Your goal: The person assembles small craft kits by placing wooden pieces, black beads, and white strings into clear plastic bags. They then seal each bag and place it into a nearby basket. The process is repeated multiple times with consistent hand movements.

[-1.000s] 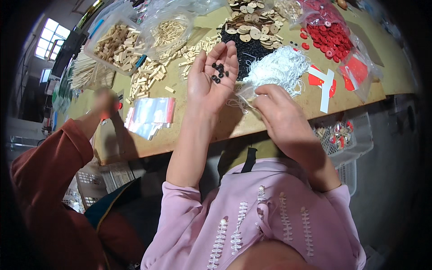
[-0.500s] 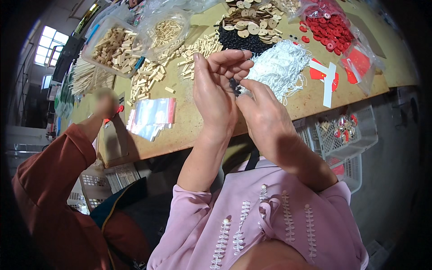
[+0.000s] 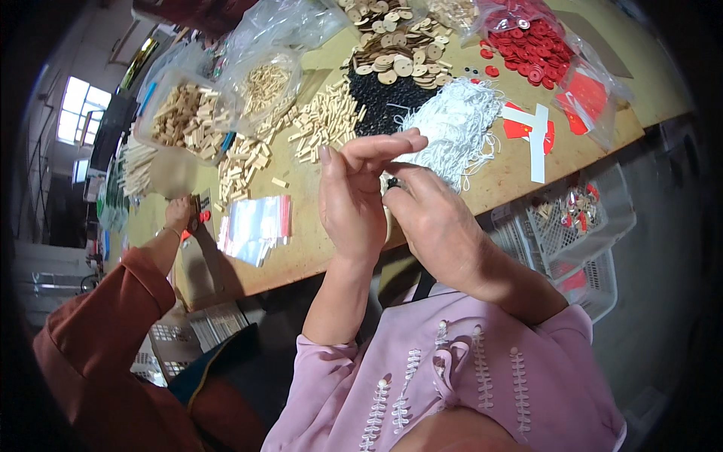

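Single head-worn fisheye view, looking steeply down, close over the wearer's raised hands; table (image 3: 482, 188) beyond, far side at top, rim bending outward.

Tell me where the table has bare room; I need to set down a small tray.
Bare wood lies between the clear zip bags and the white string pile, along the near table edge. Another patch sits right of the red paper pieces. The far side is crowded with wooden beads and discs.

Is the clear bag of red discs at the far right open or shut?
Open. The bag of red discs gapes at its mouth, and several discs lie spilled on the table beside it.
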The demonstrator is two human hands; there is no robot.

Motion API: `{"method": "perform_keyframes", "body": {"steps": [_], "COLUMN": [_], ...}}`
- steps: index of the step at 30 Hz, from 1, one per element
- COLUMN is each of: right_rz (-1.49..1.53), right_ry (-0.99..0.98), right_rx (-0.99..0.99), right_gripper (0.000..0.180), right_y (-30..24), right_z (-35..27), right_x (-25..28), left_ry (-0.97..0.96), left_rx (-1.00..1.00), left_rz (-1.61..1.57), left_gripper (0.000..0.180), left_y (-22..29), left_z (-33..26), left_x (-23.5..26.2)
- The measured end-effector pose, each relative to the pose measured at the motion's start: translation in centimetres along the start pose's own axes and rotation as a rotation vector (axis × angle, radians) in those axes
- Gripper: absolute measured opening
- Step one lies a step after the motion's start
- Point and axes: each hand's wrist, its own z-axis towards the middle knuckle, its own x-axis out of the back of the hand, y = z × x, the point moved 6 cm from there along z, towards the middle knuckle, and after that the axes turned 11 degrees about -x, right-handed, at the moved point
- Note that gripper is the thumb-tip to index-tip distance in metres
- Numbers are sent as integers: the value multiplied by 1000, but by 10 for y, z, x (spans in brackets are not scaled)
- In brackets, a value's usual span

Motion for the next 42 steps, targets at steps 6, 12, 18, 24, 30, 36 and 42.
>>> {"method": "perform_keyframes", "body": {"steps": [6,12,18,24,30,36,42], "right_rz": [28,229,84,186,240,301,279], "right_ry": [51,107,159,134,102,47,43], "right_rx": [-35,-180,-256,-284,-216,-184,-252], "right_gripper": [16,16,17,16,13,10,10], "right_y": [16,40,78,104,123,125,139], "right_z": [-3,-17,-34,-41,-29,-11,-22], "right_x": [23,80,110,116,115,116,114], "left_ry": [-62,-367,-598,-588,-288,-866,-852], "left_rx": [-58,-167,-345,-413,4,-497,-278], "left_rz": [-91,938,1469,1475,741,895,835], "left_gripper": [44,21,31,19,15,18,17], "left_y": [-10,-89,-167,-162,-110,-46,-89], "left_z": [33,113,144,149,136,63,92], "left_x": [-1,21,32,34,-9,-112,-100]}}
